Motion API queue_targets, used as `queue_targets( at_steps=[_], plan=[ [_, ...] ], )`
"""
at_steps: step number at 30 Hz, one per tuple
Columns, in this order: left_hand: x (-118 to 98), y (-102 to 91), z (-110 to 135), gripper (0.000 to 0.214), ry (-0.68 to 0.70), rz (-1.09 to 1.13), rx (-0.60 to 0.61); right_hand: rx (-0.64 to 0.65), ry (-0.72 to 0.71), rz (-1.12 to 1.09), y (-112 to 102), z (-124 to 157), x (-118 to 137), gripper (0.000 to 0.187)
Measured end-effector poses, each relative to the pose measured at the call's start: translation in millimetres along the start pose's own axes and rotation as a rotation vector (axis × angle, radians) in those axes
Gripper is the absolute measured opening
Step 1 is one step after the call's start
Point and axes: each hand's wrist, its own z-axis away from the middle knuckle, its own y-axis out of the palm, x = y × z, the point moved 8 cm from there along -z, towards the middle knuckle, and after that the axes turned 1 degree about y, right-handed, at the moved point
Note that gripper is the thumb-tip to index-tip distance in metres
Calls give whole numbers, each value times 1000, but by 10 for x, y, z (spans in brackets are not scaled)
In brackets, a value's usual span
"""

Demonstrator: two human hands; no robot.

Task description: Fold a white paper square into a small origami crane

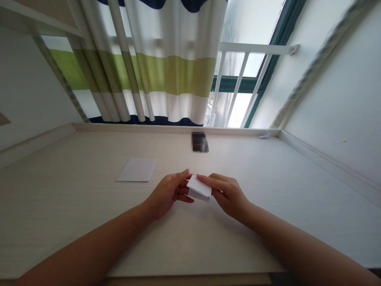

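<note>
A small piece of folded white paper point(199, 186) is held just above the desk, its layers parted along the near edge. My right hand point(230, 192) grips its right side, with a finger lying across the top face and the others at the edge. On the left side, my left hand point(171, 192) curls its fingers around the paper's edge; their tips are partly hidden behind it. A flat square sheet of white paper point(137, 170) lies on the desk, left of and beyond my left hand.
The pale wooden desk point(74, 190) has a raised rim point(143, 128) at the back. A dark, pixelated object point(199, 142) lies near that rim. In the back right corner is a small white item point(264, 136). Behind hang striped curtains point(175, 71) beside a white railing point(256, 48).
</note>
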Motion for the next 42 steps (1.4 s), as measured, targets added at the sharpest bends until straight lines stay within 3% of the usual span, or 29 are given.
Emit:
queue_targets(
  at_steps=[3,6,9,13,18,27,42],
  plan=[
    [20,55,8,30,-24,-66,76,10,-27,85,9,9,-3,38],
    [38,26,-5,30,-23,-107,68,38,22,9,19,-2,-32,40],
    [40,-46,-23,31,-6,-132,10,84,156,-187,30,-15,-89,41],
    [31,-38,-25,34,16,-219,17,85,381,-442,34,-19,-179,33],
    [73,48,-11,35,29,-332,72,141,538,-439,174,1,-295,23],
    [140,75,-20,31,-34,-307,89,323,635,-410,368,95,-309,30],
    [172,41,47,24,-179,-200,119,219,610,-410,243,54,-271,29]
  ],
)
